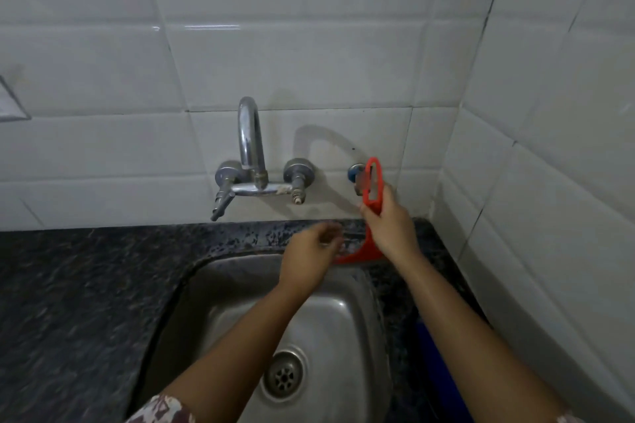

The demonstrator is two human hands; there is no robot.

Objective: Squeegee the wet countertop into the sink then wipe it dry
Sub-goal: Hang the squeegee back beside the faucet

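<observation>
My right hand (388, 227) grips the loop handle of a red squeegee (374, 182). The squeegee stands upright, with its blade end down on the dark speckled countertop (86, 285) at the sink's far right corner, by the back wall. My left hand (311, 251) hovers just left of the blade over the far rim of the steel sink (330, 326). Its fingers are loosely curled and hold nothing. The blade is partly hidden behind both hands.
A chrome wall tap (252, 161) with two valves juts out over the sink's back edge. A small wall valve (355, 172) sits behind the squeegee handle. White tiled walls close the back and right side. Something blue (436, 364) lies on the narrow counter strip right of the sink.
</observation>
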